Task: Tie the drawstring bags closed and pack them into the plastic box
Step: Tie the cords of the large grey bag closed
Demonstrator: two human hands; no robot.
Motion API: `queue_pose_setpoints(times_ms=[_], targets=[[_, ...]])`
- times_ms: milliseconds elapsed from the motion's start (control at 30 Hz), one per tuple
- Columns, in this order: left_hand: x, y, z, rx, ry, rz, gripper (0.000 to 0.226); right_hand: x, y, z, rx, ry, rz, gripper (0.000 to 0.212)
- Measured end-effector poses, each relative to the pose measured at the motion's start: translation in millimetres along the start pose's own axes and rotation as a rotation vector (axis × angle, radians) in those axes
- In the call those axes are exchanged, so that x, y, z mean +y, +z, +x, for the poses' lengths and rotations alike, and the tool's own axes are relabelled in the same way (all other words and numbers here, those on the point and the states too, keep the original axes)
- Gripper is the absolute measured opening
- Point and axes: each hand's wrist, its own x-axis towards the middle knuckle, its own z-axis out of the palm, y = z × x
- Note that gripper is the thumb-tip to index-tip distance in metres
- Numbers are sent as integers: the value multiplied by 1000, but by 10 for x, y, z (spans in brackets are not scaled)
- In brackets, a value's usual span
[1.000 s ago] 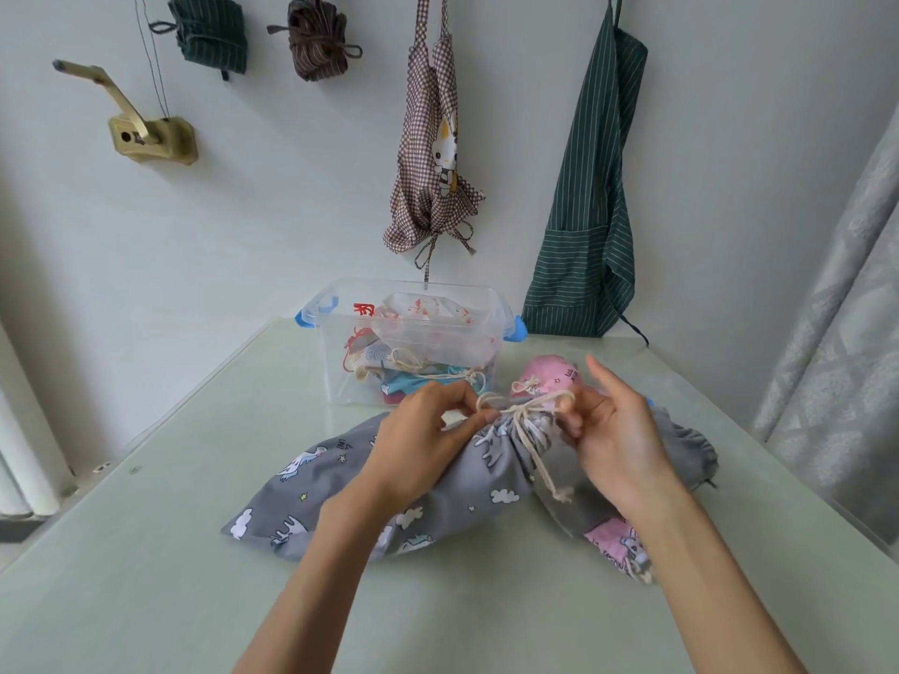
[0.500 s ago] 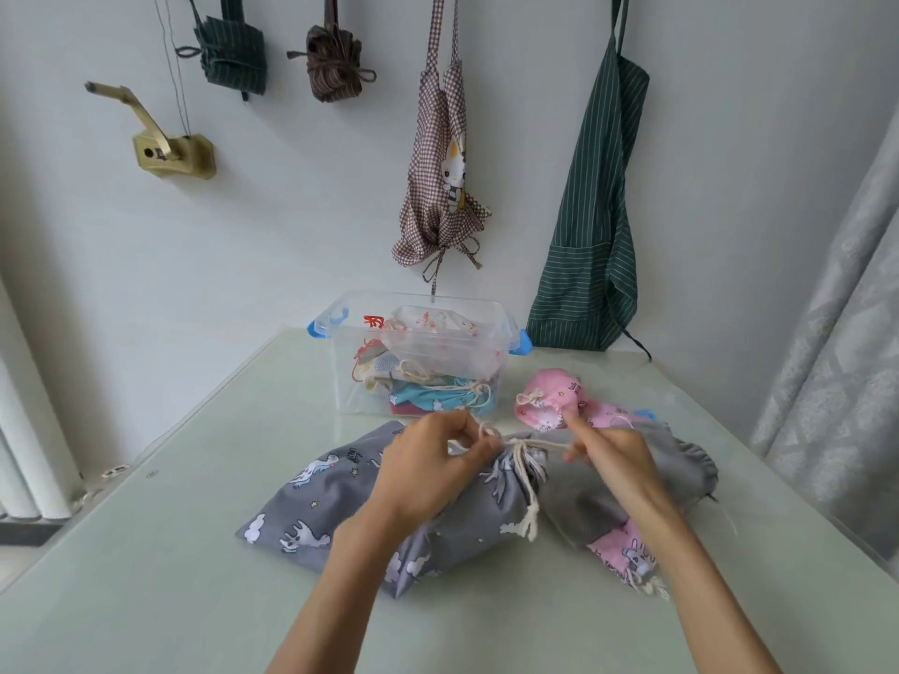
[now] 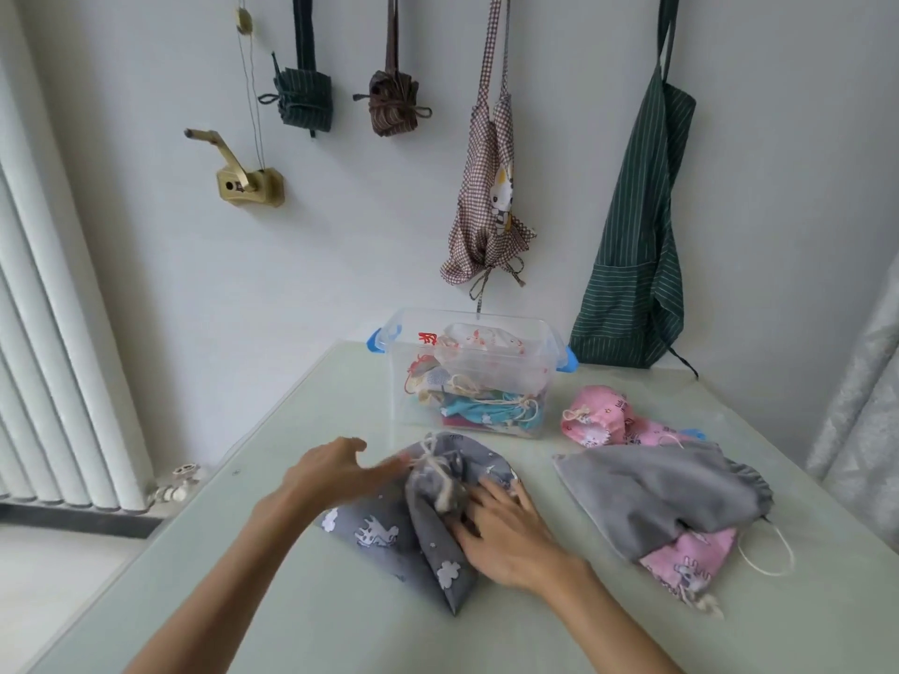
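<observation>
Two hands (image 3: 418, 498) on one tied grey bag (image 3: 418, 532) — three bags (image 3: 661, 484) beside.

Motion blur smears the left hand (image 3: 335, 471) and its fingers (image 3: 384, 467), so whether they pinch the cream cord (image 3: 433, 459) of the grey printed bag (image 3: 413, 518) cannot be told. The right hand (image 3: 506, 532) lies over part of that bag, hiding the fabric beneath it. A plain grey bag (image 3: 652, 493) covers most of a pink bag (image 3: 691, 561). Through the plastic box (image 3: 467, 377) the packed bags blend together and cannot be counted. The green striped apron (image 3: 632, 235) runs off the top edge.
</observation>
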Motion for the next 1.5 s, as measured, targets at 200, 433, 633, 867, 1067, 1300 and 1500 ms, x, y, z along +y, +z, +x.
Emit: queue_pose_setpoints(times_ms=[200,433,633,867,1067,1300,1500], targets=[[123,247,-97,-99,29,102,71,163,-246,72,-61,-8,465,27],[265,345,-6,-64,69,245,52,377,-478,255,-133,356,763,70],[241,344,17,-14,294,263,33,165,-333,215,-122,297,985,100],[693,-379,163,219,395,167,46,313,-984,255,311,200,1032,65],[1648,-1199,706,698,662,82,34,538,-1891,863,892,54,814,46],[1770,-570,1377,628,620,217,32,1031,-1439,1304,556,223,274,27],[1350,-273,1609,147,514,79,35,1133,-1332,1325,814,237,37,24]])
